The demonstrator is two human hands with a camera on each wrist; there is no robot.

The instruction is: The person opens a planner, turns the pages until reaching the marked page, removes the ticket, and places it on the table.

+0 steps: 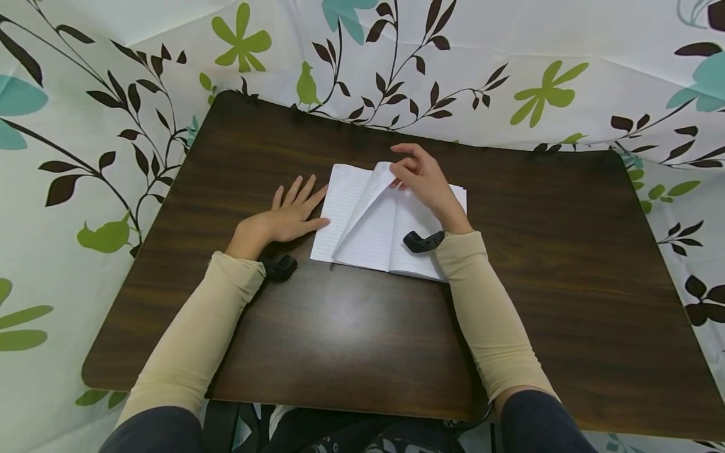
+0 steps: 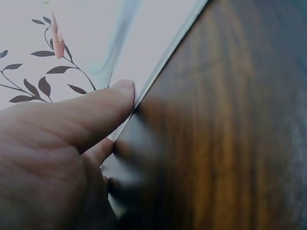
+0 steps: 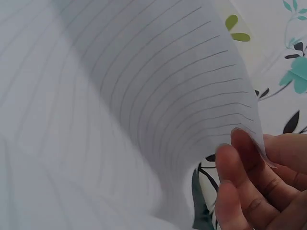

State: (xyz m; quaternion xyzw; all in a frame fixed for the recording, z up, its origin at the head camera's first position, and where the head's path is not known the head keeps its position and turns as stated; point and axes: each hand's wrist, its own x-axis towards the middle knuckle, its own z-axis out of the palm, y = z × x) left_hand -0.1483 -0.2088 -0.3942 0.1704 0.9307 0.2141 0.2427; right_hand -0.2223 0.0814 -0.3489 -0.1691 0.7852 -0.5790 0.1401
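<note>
An open notebook [image 1: 421,214] with lined white pages lies on the table, its spine running away from me. One page [image 1: 365,207] is lifted off and curves up over the left half. My right hand [image 1: 421,179] pinches that page near its far corner; in the right wrist view, the thumb and fingers [image 3: 249,148] meet on the edge of the lined page [image 3: 168,86]. My left hand [image 1: 283,217] lies spread on the table, thumb and index fingertip at the notebook's left edge. The left wrist view has the left thumb [image 2: 110,103] against that edge.
The dark wood-grain table [image 1: 566,283] extends around the notebook on all sides. Behind it hangs a white cloth [image 1: 464,38] printed with leaves and flowers. A black device is strapped at each wrist, the left one [image 1: 279,268] close over the tabletop.
</note>
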